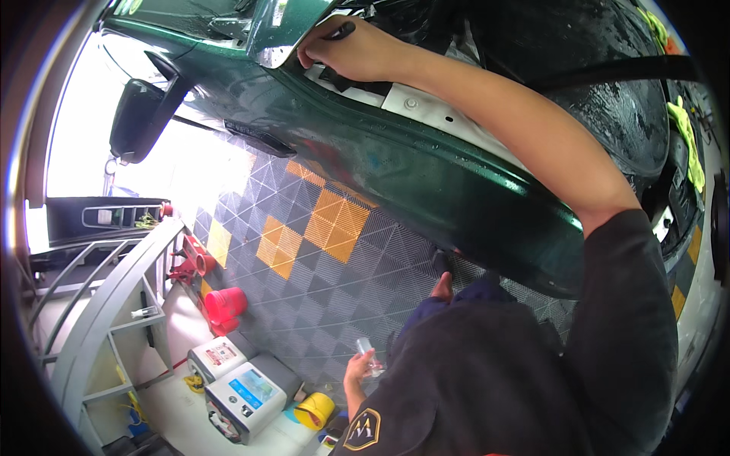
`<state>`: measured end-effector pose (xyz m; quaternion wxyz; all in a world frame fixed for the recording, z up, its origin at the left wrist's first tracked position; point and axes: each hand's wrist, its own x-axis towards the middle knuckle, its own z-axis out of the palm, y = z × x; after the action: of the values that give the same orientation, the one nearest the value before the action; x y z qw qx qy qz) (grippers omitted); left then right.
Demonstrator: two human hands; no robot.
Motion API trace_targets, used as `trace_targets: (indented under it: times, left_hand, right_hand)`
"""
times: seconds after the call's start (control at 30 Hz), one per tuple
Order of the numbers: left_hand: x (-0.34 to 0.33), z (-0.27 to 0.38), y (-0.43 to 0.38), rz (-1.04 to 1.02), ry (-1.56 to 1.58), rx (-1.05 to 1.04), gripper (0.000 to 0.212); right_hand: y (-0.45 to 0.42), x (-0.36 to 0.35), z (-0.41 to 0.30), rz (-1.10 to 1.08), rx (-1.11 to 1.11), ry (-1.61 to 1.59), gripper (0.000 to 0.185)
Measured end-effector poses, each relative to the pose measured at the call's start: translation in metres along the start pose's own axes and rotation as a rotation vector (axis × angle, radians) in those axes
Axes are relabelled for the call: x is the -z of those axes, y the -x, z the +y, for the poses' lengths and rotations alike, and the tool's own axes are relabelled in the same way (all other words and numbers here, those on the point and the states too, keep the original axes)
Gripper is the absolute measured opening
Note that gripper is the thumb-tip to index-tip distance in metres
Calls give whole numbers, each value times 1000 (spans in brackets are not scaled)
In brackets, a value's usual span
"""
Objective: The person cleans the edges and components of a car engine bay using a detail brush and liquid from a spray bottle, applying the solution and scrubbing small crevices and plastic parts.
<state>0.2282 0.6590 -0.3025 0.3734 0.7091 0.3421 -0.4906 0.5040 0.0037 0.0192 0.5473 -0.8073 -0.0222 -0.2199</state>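
Note:
At the top of the head view, my right hand [356,48] grips a slim black-handled tool [340,31], whose working end is hidden. It is beside the raised edge of the green car hood [288,28], above the inner edge of the wet green fender [365,154]. Low in the view, my left hand [360,367] holds a small clear bottle [368,353] beside my body. White metal with a bolt [411,104] shows under my right forearm. Black sheeting [547,34] lies over the engine bay.
A black side mirror [137,119] sticks out at left. Red buckets [225,308], a yellow bucket [315,410] and two white-and-grey machines [245,399] stand near grey metal shelving [102,302]. Neon-yellow cloths [687,142] hang at the car's front. The floor has grey and orange tiles [336,225].

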Motion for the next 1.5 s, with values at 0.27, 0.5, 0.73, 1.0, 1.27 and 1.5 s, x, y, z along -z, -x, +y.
trace_targets:
  times: [0.27, 0.5, 0.73, 1.0, 1.27, 1.5]
  left_hand:
    - [-7, 2, -7, 35, 180, -52, 75]
    - [-29, 6, -6, -35, 10, -30, 63]
    - [-17, -25, 24, -52, 71, -33, 56]
    - [10, 21, -4, -47, 65, 44, 57]
    - [-29, 62, -13, -104, 163, -229, 48]
    - [-36, 26, -29, -127, 117, -106, 53]
  right_hand:
    - [-18, -27, 33, 123, 603, 206, 20]
    - [-40, -14, 50, 148, 161, 84, 27]
    - [-3, 35, -1, 26, -263, -270, 28]
    - [28, 4, -7, 112, -90, -198, 25]
    - [35, -2, 6, 94, 143, 3, 23]
    - [30, 18, -29, -157, -436, -46, 18]
